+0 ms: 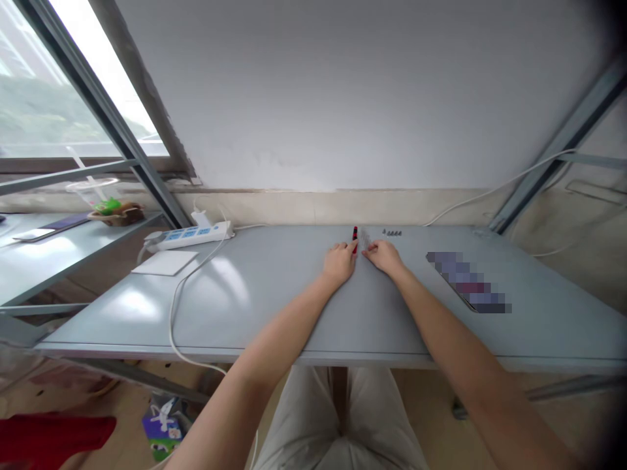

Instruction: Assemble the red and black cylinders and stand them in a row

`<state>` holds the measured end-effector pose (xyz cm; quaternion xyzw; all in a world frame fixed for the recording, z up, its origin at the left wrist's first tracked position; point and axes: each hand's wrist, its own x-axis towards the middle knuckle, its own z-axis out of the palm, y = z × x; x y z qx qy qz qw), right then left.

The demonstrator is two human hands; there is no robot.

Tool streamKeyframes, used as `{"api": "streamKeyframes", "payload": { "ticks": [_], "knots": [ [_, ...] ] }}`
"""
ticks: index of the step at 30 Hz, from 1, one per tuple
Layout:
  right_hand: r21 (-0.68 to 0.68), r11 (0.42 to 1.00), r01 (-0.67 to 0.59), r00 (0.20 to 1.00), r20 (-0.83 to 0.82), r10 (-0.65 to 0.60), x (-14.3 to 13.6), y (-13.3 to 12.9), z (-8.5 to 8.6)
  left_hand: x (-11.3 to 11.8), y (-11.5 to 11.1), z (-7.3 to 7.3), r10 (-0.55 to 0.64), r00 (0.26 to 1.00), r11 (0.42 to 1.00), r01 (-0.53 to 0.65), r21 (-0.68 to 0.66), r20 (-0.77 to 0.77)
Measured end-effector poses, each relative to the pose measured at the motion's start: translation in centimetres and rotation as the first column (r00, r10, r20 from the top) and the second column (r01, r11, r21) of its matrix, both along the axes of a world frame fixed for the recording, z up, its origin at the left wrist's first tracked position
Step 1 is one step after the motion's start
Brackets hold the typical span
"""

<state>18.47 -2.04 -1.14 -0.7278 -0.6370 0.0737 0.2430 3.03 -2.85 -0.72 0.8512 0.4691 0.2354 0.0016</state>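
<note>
Near the back of the grey desk (284,300), my left hand (339,262) has its fingers closed on a short red-and-black stick-like tool (355,232), which points toward the wall. Just right of it lies a clear, see-through piece (364,237), perhaps plastic; its exact kind is hard to tell. My right hand (385,257) is at the lower right of this clear piece, thumb and fingers pinched together; what is between the fingertips is too small to make out. Behind the right hand, several small dark pieces (394,233) stand in a short row.
A phone-like slab (465,284), its screen blurred, lies to the right. On the left are a white power strip (196,235), a white flat square (165,263) and a cable (172,313) hanging over the front edge. Metal posts flank the desk; a wall stands behind.
</note>
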Motion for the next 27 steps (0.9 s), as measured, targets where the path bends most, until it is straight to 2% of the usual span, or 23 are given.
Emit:
{"api": "streamKeyframes", "payload": {
  "ticks": [13, 20, 27],
  "knots": [
    [0.003, 1.000, 0.009, 0.999, -0.035, -0.009, -0.1, -0.2, 0.1, -1.1, 1.4, 0.1, 0.080, 0.952, 0.997, -0.069, -0.047, 0.294],
    [-0.013, 0.999, 0.043, 0.993, 0.110, -0.041, -0.2, -0.8, 1.2, -0.9, 1.4, 1.0, 0.166, 0.861, 0.984, -0.112, -0.140, 0.481],
    [-0.042, 0.997, 0.064, 0.971, 0.232, -0.052, -0.2, -1.2, 1.7, -0.6, 2.2, 0.7, 0.260, 0.759, 0.944, -0.069, -0.322, 0.597]
  ]
}}
